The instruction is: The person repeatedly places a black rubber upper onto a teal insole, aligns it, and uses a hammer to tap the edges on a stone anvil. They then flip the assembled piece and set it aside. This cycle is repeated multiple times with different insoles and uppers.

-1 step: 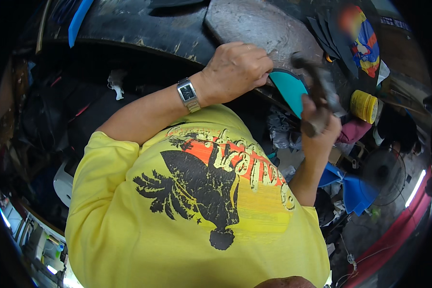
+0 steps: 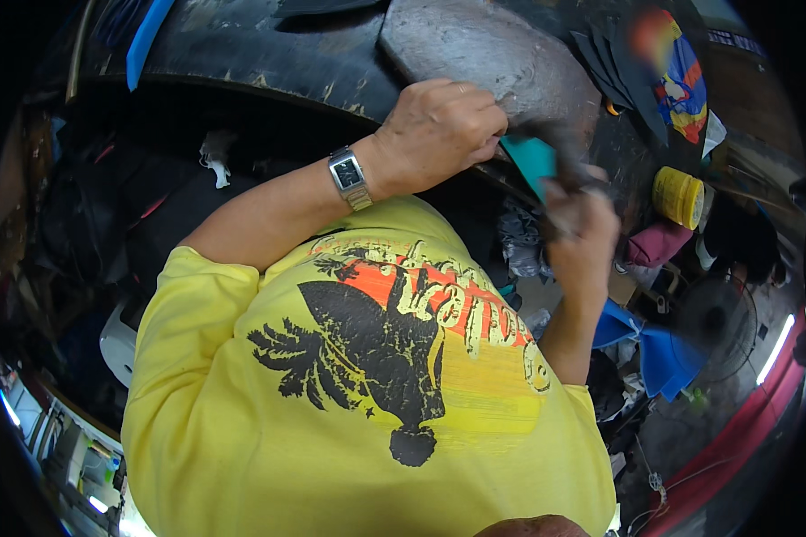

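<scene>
My left hand (image 2: pixel 446 121) is closed at the near edge of a brown slab on the bench, its fingertips at the tip of a curved teal piece with a dark border (image 2: pixel 528 159). The thumb side hides how that tip is gripped. My right hand (image 2: pixel 584 215) is wrapped round a hammer (image 2: pixel 557 143), smeared by motion. The hammer's head is over the teal piece and covers part of it, close to my left fingers. What material the teal piece is made of, I cannot tell.
The brown slab (image 2: pixel 475 45) lies on a dark worn bench (image 2: pixel 269 54). Several black flat pieces (image 2: pixel 611 76) fan out at its right, beside a colourful bag (image 2: pixel 681 94). A yellow tub (image 2: pixel 678 198) stands at the right edge. A fan (image 2: pixel 715 327) is farther right, below bench level.
My right hand and the hammer have swung left, bringing the head down over the teal piece, which is now more covered. My left hand has barely moved.
</scene>
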Demonstrator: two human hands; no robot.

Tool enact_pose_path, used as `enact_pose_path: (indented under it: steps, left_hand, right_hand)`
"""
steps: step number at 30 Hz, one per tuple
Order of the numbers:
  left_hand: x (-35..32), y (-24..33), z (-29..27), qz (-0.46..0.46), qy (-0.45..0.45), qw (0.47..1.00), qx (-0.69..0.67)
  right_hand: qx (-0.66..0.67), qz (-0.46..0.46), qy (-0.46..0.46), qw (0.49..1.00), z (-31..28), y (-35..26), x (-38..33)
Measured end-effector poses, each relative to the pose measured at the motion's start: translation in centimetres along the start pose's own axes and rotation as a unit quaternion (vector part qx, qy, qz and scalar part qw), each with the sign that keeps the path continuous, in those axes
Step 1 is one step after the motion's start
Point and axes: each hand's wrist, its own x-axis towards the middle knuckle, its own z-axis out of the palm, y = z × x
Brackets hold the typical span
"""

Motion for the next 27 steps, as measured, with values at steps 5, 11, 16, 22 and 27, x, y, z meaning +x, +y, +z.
enact_pose_path:
  steps: [5,11,16,22,27]
  left_hand:
    - [-0.2,-0.6,-0.3,0.015,-0.007,1.0,0.023]
    - [-1.3,-0.6,-1.1,0.056,-0.023,0.994,0.094]
    - [-1.4,-0.7,-1.0,0.053,-0.019,0.995,0.083]
    - [-1.3,-0.7,-0.8,0.034,0.006,0.999,0.026]
    - [-1.7,-0.1,-1.5,0.014,0.012,1.0,0.0]
  right_hand:
    - [0.026,0.069,-0.013,0.997,1.1,0.8,0.1]
    - [0.029,0.069,-0.02,0.997,1.0,0.7,-0.2]
    - [0.074,0.059,0.063,0.994,0.7,0.2,-0.3]
    - [0.025,0.062,-0.035,0.997,1.5,0.3,-0.2]
    - [0.143,0.127,-0.006,0.982,1.2,0.9,-0.4]
